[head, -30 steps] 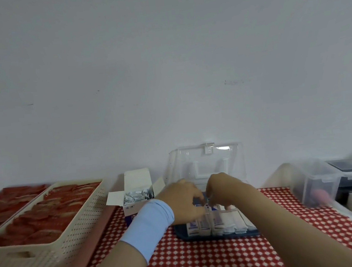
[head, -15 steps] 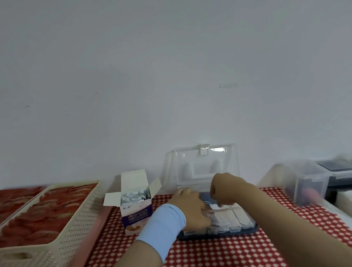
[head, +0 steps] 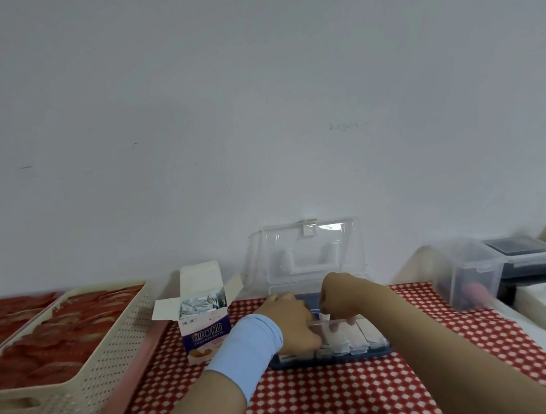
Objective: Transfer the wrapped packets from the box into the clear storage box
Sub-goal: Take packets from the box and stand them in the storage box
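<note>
— Inside the clear storage box (head: 331,358), what is happening?
— The fingers (head: 340,314) of the right hand (head: 348,295) are curled downward, and their tips meet the tops of the wrapped packets (head: 359,336). If they pinch 1 packet or only press on it, I cannot tell. The fingers (head: 307,336) of the left hand (head: 287,323) are bent over the left end of the same row and the tips are hidden, so there also I cannot tell the grip.
— How do the packets lie?
— They stand side by side in 1 row on the dark blue base, near its front edge. The 2 hands are close together above them. The left wrist wears a light blue band (head: 246,348).
— And the lid (head: 310,253)?
— It stands upright, open, behind the hands.
— Where is the cardboard box (head: 204,332)?
— It is just beside the storage box, on its left, with flaps open; more small packets (head: 201,304) fill its top. Both boxes stand on a red checked cloth (head: 319,404). Further left, a cream basket (head: 90,377) with red pieces sits on a pink tray (head: 138,382). On the right, well apart, 2 plastic containers (head: 467,274) stand blurred.
</note>
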`<state>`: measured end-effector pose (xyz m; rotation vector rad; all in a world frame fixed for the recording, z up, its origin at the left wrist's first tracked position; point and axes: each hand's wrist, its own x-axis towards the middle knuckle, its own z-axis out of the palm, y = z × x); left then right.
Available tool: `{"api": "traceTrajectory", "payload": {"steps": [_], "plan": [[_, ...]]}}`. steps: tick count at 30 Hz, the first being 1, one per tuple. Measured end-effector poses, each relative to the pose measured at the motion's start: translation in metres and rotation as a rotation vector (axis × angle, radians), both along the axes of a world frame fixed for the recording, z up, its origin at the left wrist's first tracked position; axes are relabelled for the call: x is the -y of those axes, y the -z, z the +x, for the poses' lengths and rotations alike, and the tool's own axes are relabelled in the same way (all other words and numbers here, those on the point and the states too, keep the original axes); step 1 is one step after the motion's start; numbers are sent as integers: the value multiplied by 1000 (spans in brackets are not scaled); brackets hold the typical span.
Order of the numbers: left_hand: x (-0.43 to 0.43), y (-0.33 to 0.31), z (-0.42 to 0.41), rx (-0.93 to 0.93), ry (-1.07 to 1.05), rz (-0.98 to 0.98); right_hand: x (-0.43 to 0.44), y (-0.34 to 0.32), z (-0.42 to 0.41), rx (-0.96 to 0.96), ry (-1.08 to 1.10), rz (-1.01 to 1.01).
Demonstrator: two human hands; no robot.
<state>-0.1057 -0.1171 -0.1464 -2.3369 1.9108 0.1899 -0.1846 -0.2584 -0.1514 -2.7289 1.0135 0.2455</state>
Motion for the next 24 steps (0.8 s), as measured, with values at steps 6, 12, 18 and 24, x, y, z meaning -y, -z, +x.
{"api": "traceTrajectory", "payload": {"steps": [6,12,18,24], "plan": [[-1,-1,1,-55,1,-30,0,-1,1,7,-10,0],[-30,-42,29,-345,-39,-404,-3,-34,-4,251,43,-31],[-83,-54,100,-351,-345,-758,-62,-71,30,608,-166,-35],[-116,-16,143,-315,-506,-697,-109,-71,85,544,-359,-47]]}}
